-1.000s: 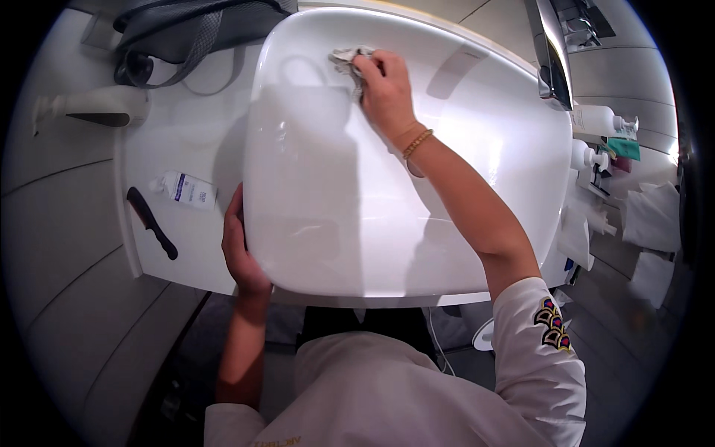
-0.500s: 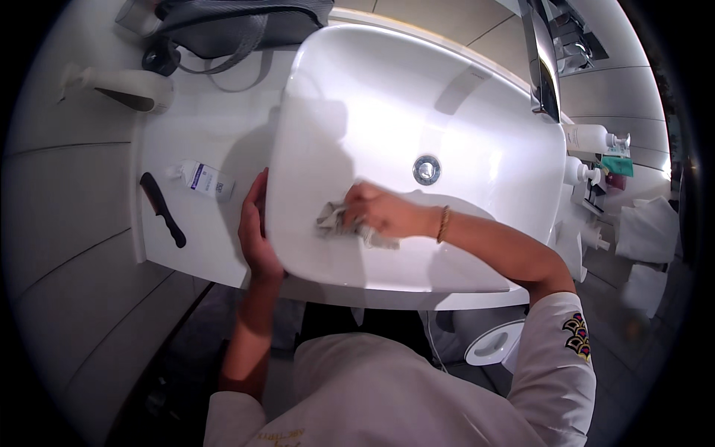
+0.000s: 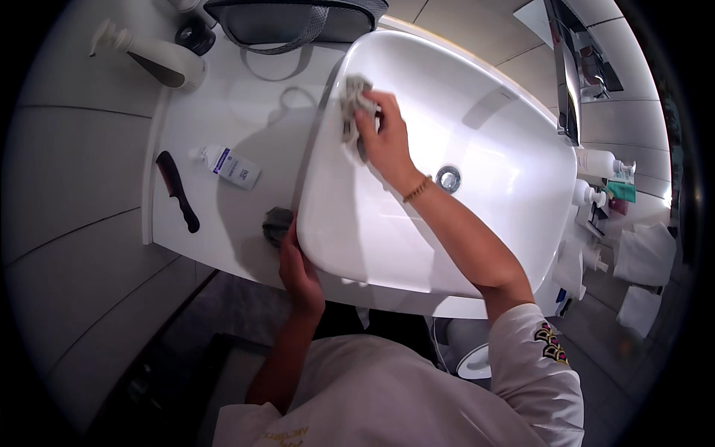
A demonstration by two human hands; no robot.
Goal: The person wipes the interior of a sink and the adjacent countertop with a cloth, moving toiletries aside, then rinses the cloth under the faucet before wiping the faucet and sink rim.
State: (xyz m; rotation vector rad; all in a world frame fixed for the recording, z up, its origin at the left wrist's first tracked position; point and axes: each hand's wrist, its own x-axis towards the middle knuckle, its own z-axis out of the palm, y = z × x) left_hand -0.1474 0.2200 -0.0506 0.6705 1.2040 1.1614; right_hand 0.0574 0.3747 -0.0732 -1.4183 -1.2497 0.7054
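Note:
My right hand [image 3: 387, 141] is closed on a crumpled grey-beige cloth [image 3: 355, 100], pressing it to the inner wall at the far left of the white sink [image 3: 506, 246]. The cloth is slightly smeared by motion. Against the sink's outer left side, near the front corner, my left hand [image 3: 301, 272] rests with its fingers stretched along the wall, some of them hidden. Beside those fingertips a dark grey crumpled thing [image 3: 278, 226] lies on the counter; its kind is unclear. A round metal drain [image 3: 448, 179] sits in the basin's floor.
On the white counter [image 3: 194, 127] at left lie a black comb [image 3: 177, 192] and a white-and-purple bottle [image 3: 232, 167]. Behind them stand a pump bottle [image 3: 167, 63], a dark jar [image 3: 195, 36] and a grey bag [image 3: 290, 22]. A tall faucet [image 3: 567, 89] and several bottles [image 3: 596, 161] line the right.
My right hand has carried the cloth from the basin's front left to its far left wall. The view has shifted, and the dark grey thing by my left hand now shows.

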